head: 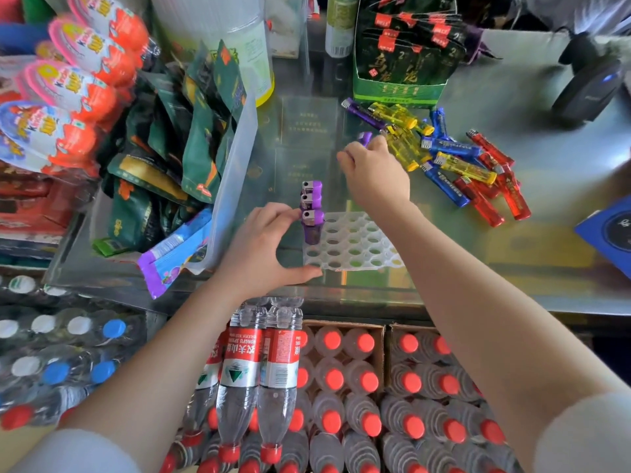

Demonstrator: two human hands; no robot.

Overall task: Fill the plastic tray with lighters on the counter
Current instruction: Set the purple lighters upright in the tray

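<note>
Sat on the glass counter (pixel 461 278), the white plastic tray (pixel 351 245), with three purple lighters (pixel 311 208) standing in its left row. Steadied there by the left hand (pixel 263 249), fingers spread, thumb at the front edge. Closed around another purple lighter (pixel 364 138), the right hand (pixel 374 172), above the loose pile (pixel 467 165). Could have bumped the standing ones over if carried in too low. Might have missed a hole and tipped.

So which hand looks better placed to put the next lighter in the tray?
The right hand: it already holds a purple lighter beside the loose pile. The left hand is steadying the tray beside the three standing lighters.
</note>
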